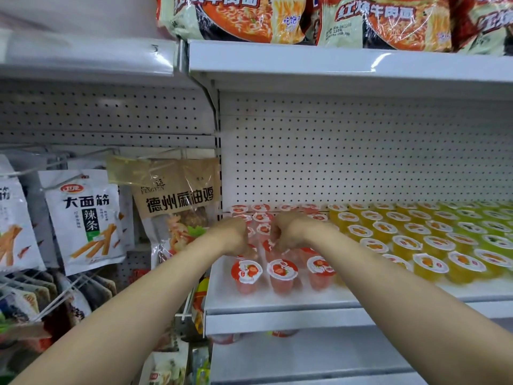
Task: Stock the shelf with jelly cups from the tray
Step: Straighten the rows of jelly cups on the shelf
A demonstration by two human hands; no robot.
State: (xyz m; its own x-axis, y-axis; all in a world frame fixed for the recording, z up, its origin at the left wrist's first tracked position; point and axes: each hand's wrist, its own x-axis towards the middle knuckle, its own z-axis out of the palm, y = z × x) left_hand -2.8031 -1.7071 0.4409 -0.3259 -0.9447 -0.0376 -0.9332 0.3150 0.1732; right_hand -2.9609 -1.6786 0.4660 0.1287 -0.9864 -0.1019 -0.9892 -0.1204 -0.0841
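Hands among red jelly cups [281, 275] on white shelf [277, 302], near its left end. Left hand [234, 237] reaching in with fingers curled down over a cup in the red rows — grip on it likely, though fingertips hidden behind the knuckles, so cannot tell. Right hand [287, 232] just beside, fingers also curled downward among red cups; grip equally unclear. Three red cups standing upright in the front row, below both wrists. Orange jelly cups [429, 266] in rows to the right, green jelly cups [497, 243] beyond — all upright. Noodle packs [388, 20] on the shelf above, hanging snack bags [86, 218] to the left.
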